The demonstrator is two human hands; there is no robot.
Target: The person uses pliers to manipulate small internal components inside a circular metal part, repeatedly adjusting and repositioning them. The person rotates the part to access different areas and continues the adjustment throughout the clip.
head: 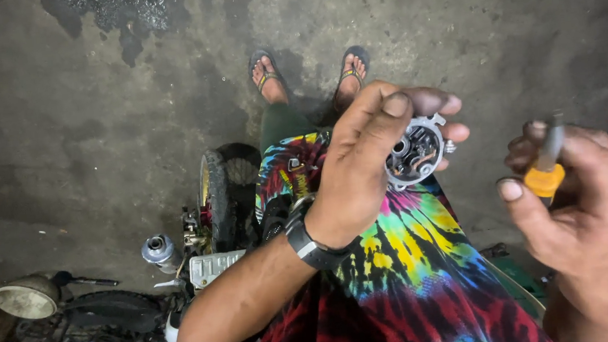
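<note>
My left hand (pixel 362 166) grips a round metal part (pixel 414 154) held up over my lap; my right hand (pixel 578 206), just right of it, closes on a screwdriver (pixel 547 164). A wheel (pixel 216 193) stands on the floor (pixel 93 101), left.

Headlamp (pixel 28 297), small wheel (pixel 216 193), stained concrete floor (pixel 94 123)

This is a rough repair workshop for motorbikes or small engines. The bare concrete floor (pixel 415 14) is dark with oil stains (pixel 114 15), and a small wheel (pixel 222 193) stands on it. Beside the wheel lie a round headlamp (pixel 27 296), a metal cylinder part (pixel 158 251) and scattered dirty engine pieces (pixel 209 263).
</note>
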